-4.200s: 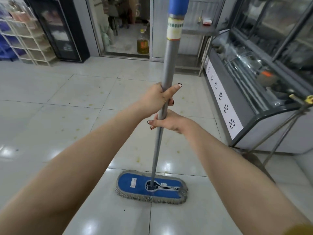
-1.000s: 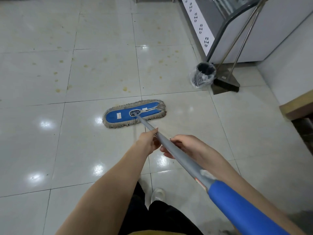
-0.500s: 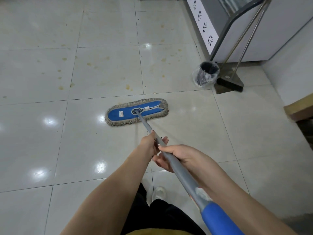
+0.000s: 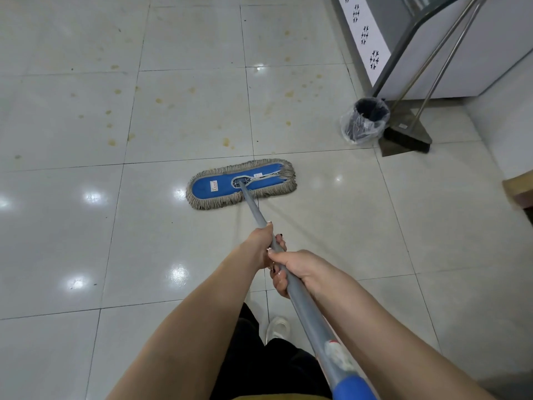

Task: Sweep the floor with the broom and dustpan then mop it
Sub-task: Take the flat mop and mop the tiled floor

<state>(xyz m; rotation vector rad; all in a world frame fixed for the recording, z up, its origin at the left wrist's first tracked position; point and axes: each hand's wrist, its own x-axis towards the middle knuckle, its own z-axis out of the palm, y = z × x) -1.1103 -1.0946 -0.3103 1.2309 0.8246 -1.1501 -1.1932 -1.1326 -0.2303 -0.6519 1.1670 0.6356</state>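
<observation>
A flat blue mop head (image 4: pixel 240 183) with a grey fringe lies on the white tiled floor (image 4: pixel 72 226) just ahead of me. Its grey handle (image 4: pixel 305 310) slants back toward my lower right and ends in a blue grip. My left hand (image 4: pixel 261 241) is closed around the handle farther down the shaft. My right hand (image 4: pixel 294 269) grips it just behind the left. Yellowish stains (image 4: pixel 226 142) dot the tiles beyond the mop head. A broom (image 4: pixel 406 140) and dustpan (image 4: pixel 395 150) lean at the back right.
A small bin lined with clear plastic (image 4: pixel 364 121) stands beside the broom. A glass display counter (image 4: pixel 380 44) fills the top right corner. A wooden edge (image 4: pixel 519 186) juts in at the right. My white shoe (image 4: pixel 277 327) shows below my hands.
The mop head has slid slightly forward and to the right on its tile. Both hands keep their grip on the handle. Much earlier the mop stood nearly upright.
</observation>
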